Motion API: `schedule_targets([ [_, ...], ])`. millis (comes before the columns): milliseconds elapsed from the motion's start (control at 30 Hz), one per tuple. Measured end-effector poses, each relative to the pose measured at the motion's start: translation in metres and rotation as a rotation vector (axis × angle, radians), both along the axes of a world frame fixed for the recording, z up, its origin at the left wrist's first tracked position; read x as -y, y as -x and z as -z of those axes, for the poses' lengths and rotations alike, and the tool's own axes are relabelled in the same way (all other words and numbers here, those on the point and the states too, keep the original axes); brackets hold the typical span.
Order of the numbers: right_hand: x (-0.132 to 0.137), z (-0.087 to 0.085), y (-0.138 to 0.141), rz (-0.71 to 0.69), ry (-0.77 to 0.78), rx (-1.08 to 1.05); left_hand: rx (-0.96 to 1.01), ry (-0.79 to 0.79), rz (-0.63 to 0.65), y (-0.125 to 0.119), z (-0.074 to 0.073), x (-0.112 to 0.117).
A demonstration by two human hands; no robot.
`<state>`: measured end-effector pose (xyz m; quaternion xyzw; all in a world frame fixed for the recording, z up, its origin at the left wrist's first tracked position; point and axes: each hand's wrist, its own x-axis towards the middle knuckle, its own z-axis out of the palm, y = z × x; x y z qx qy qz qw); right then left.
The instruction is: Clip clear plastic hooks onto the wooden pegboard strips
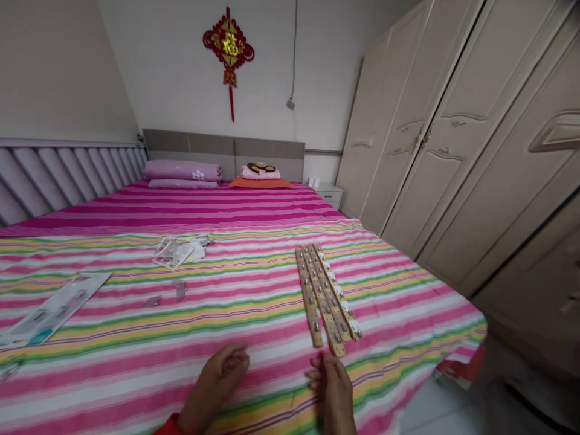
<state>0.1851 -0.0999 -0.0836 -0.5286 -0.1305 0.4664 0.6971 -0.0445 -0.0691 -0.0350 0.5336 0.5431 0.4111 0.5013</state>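
Several long wooden strips fitted with metal hooks (322,296) lie side by side on a striped pink, green and yellow bedsheet (244,338). My right hand (333,389) is at their near end, fingers loosely curled, and seems just short of touching them. My left hand (217,383) rests over the sheet to the left, its fingers loosely curled around nothing I can see. A red sleeve (170,426) shows at its wrist. Further left lie torn plastic packaging (176,252), a long clear-and-white package (52,308), and small transparent pieces (180,290).
A large bed fills the view, its right edge near a cream wardrobe (453,139). Pillows (181,174) lie against the headboard (224,148). A ribbed panel (58,175) runs along the left wall, and a red knot ornament (229,45) hangs above.
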Motion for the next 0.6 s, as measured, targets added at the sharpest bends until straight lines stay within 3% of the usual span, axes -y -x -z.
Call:
schedule_targets([
  [200,-0.017,-0.004,-0.007,-0.054,-0.022,-0.344,0.120,0.093,0.084,-0.091,0.008,-0.030],
  [300,-0.028,-0.007,-0.004,-0.048,-0.023,-0.492,0.146,0.105,0.102,-0.123,0.013,-0.046],
  [433,-0.042,-0.007,0.002,-0.056,-0.039,-0.649,0.161,0.049,0.093,-0.143,0.017,-0.058],
  [600,-0.063,-0.014,0.009,-0.211,-0.025,-0.717,0.204,0.027,0.026,-0.139,0.016,-0.063],
])
